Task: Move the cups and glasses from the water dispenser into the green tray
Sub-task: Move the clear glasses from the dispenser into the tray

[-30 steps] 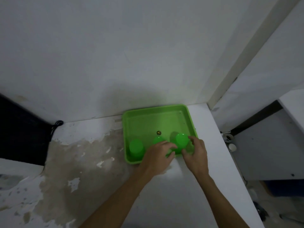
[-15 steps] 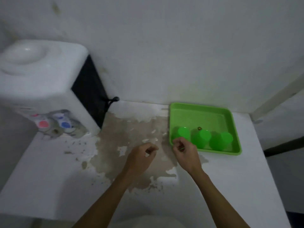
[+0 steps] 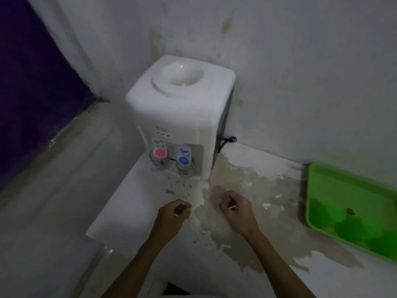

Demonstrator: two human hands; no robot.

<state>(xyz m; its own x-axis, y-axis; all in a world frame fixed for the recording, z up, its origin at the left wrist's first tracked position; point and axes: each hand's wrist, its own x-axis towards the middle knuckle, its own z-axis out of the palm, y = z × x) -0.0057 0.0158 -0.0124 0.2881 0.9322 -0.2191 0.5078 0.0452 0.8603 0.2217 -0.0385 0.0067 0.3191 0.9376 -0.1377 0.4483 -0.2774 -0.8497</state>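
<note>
A white water dispenser (image 3: 178,108) stands on the white counter against the wall. A clear glass (image 3: 157,163) sits under its red tap and another clear glass (image 3: 186,170) under the blue tap. At the right edge lies the green tray (image 3: 335,186) with three green cups (image 3: 349,230) along its near side, blurred. My left hand (image 3: 171,215) and my right hand (image 3: 237,211) hover over the counter in front of the dispenser. Both have fingers curled in and hold nothing. They are about a hand's length short of the glasses.
The counter surface (image 3: 257,190) is stained and peeling between the dispenser and the tray. A black cord (image 3: 227,140) hangs behind the dispenser. The counter's left edge drops off beside my left hand. A dark purple panel (image 3: 32,93) fills the far left.
The view has swung left from the tray to the dispenser. Both hands left the green cups in the tray and moved left, now in front of the taps.
</note>
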